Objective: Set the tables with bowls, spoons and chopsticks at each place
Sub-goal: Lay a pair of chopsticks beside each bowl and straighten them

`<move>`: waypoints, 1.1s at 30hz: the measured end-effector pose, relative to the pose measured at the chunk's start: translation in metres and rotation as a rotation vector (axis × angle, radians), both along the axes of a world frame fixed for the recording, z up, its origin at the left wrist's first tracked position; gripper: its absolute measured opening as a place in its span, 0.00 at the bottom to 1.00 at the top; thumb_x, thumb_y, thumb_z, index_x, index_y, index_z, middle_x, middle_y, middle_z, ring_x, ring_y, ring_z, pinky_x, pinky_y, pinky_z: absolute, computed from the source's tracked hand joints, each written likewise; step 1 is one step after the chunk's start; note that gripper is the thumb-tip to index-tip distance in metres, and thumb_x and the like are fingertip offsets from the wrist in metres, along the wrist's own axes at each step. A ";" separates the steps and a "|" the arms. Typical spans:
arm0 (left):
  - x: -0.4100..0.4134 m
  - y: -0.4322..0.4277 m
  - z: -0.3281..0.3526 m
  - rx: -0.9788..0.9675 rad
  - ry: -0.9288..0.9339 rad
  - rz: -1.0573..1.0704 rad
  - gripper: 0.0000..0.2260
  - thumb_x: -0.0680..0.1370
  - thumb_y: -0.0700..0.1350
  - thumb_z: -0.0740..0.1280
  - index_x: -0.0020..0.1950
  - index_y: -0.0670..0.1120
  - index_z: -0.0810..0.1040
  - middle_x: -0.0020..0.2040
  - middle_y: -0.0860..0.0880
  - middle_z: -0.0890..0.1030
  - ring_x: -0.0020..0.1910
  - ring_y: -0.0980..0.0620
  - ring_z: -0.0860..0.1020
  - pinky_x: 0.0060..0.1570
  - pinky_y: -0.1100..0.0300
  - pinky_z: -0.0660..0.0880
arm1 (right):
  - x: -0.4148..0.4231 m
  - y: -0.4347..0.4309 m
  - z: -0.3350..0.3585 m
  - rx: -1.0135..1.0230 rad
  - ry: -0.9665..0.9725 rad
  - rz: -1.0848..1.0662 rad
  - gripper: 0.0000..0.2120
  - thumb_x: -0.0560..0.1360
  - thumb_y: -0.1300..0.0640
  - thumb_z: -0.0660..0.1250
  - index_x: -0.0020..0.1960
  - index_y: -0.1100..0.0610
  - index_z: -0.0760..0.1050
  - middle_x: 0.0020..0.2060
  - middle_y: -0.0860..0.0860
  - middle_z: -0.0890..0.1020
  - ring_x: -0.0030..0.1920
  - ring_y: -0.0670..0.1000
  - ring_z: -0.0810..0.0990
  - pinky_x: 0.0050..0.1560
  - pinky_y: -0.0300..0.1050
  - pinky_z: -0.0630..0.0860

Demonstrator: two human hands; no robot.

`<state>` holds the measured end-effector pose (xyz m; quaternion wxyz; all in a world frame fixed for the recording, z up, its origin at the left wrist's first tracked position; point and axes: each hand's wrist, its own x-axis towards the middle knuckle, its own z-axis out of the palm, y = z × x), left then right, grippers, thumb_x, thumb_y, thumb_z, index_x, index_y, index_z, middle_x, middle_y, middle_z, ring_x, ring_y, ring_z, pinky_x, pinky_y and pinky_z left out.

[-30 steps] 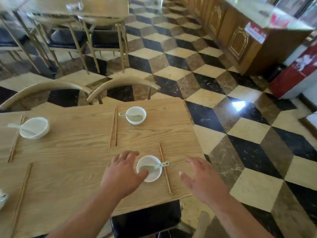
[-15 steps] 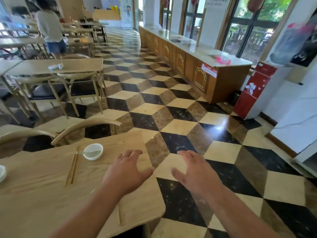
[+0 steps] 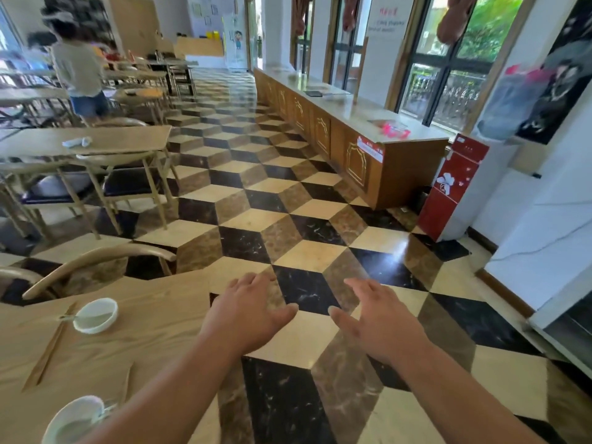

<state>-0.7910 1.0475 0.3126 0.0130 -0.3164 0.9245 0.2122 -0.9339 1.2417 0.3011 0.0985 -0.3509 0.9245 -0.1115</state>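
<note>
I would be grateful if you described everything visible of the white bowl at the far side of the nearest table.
The white bowl is small, round and glossy, ceramic by its look. It stands upright on the light wooden table, near the far edge. A pale spoon rests in it, with its handle jutting over the left rim. Wooden chopsticks lie on the table just left of it.

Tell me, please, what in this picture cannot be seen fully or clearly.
Head view:
- Near bowl: cut off by the bottom edge, partly behind the left forearm.
- Near chopsticks: lower part hidden by bowl and forearm.
- White thing on the far table: too small and blurred to name.
- Person at far left: blurred.
- Near table: cut by left and bottom edges.
</note>
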 end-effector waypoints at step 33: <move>-0.347 -0.512 0.025 -0.042 0.108 0.660 0.30 0.78 0.69 0.68 0.76 0.59 0.72 0.73 0.52 0.77 0.69 0.49 0.77 0.62 0.52 0.79 | -0.434 -0.606 0.039 -0.132 0.005 0.540 0.34 0.79 0.28 0.59 0.80 0.42 0.64 0.78 0.43 0.72 0.76 0.48 0.72 0.71 0.50 0.74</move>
